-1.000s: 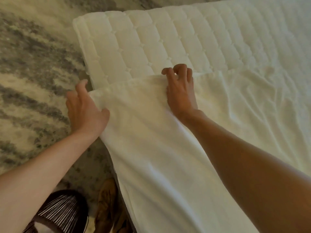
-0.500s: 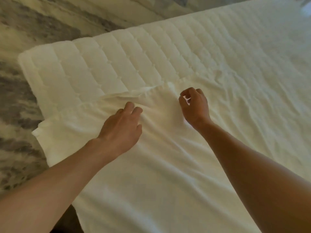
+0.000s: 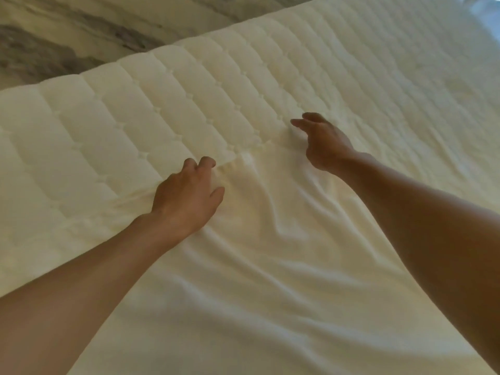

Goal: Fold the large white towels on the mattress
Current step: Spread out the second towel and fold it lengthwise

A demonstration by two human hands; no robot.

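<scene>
Quilted mattress [image 3: 135,117] bears a wrinkled white towel [image 3: 270,266], its far edge at the fingertips [image 3: 201,161]. Left hand [image 3: 186,196] curls its fingers onto that edge, grip unclear; right hand [image 3: 324,142], at the same edge, has fingers straight and slightly apart. Marbled floor [image 3: 67,36] lies beyond.

The mattress [image 3: 167,109] is creamy white, quilted in rows of puffed rectangles with small tufted dimples at the seams. The towel [image 3: 270,280] is plain white with a warm yellowish cast and has no pattern. The floor [image 3: 81,36] is marbled beige with streaky grey-brown patches.
</scene>
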